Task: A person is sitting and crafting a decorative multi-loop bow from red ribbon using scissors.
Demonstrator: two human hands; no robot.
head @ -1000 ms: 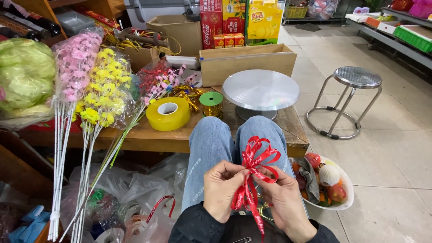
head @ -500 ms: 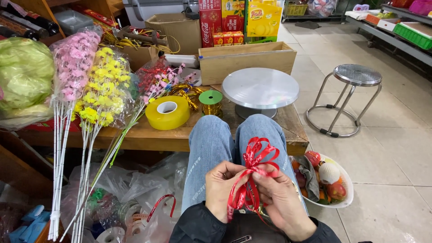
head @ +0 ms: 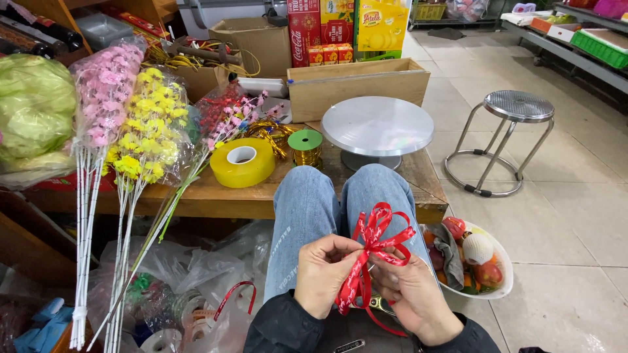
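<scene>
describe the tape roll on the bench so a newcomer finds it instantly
Start at the low wooden bench ahead of the person's knees. Near its front edge lies the tape roll, flat, beside the wrapped flower stems. It is wide and yellow; the neighbouring green-topped spool is smaller.

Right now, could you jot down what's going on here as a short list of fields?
Setting: a shop floor, seen from a seated person's head
Left hand: pinches the red ribbon bow at its knot
Right hand: supports the bow from below, fingers on its tails
Lap: blue jeans
Low wooden table: yellow tape roll, gold ribbon spool, grey turntable
Left side: bunches of artificial flowers
Right side: white bowl of fruit, metal stool
</scene>
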